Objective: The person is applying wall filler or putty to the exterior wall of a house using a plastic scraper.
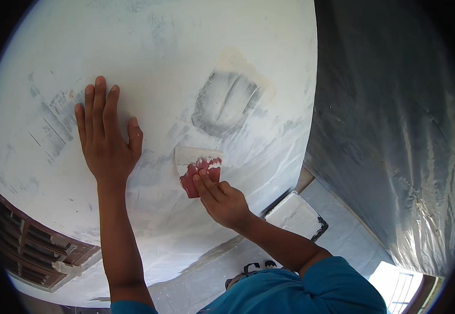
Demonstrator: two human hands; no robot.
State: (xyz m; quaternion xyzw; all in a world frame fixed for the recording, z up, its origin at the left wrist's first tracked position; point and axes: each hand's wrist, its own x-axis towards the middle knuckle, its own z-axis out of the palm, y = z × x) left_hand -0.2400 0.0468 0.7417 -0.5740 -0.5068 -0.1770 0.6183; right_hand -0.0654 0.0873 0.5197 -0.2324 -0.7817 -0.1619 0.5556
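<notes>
My left hand [107, 133] lies flat on a large white curved panel [154, 63], its fingers stretched out and pointing away from me. To its right, my right hand [222, 201] grips a red putty spreader [192, 183] between fingers and thumb; the thumb is mostly hidden. Whitish filler coats the spreader's far part, and its wide edge is against or just above the panel. Beyond the spreader, a grey smeared patch [225, 102] with a dark line through it marks the surface. More grey scuffs [54, 123] show beside my left hand.
A brown slatted grille [39, 243] is set in the panel's lower left. At right, below the panel's edge, a white-smeared board [295, 214] with dark edges lies over the pale tiled floor [337, 230]. Dark shiny plastic sheeting [384, 131] hangs along the right side.
</notes>
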